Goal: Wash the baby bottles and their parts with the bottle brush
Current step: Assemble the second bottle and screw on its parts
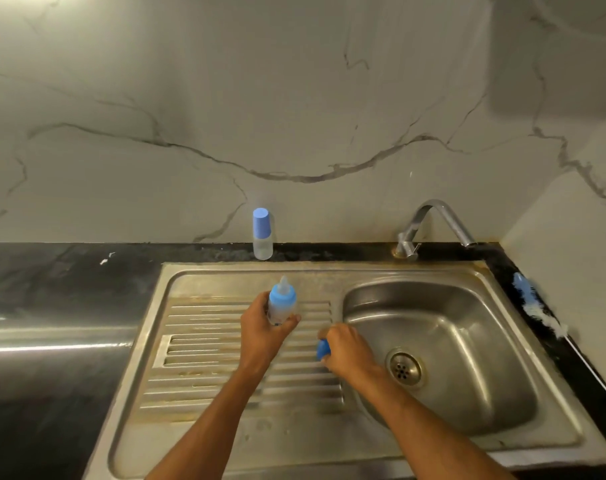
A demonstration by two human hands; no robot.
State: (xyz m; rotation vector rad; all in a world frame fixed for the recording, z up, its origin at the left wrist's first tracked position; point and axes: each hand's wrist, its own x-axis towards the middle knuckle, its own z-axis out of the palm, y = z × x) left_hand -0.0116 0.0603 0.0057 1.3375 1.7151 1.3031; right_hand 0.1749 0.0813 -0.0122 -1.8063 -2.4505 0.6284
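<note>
My left hand (262, 332) grips a small baby bottle (282, 301) upright above the ribbed drainboard (204, 341); the bottle has a blue collar and a clear teat, with no cap on it. My right hand (346, 351) holds a blue cap (321, 348) just above the drainboard, near the edge of the basin. A second baby bottle (262, 233) with its blue cap on stands on the black counter against the wall. The bottle brush (544, 313), with a blue and white head and a thin handle, lies on the counter right of the sink.
The steel sink basin (467, 341) with its drain (403, 368) is to the right of my hands. A chrome tap (433, 223) stands behind it, spout pointing right, no water running. Black counter (52, 306) stretches left; a marble wall rises behind.
</note>
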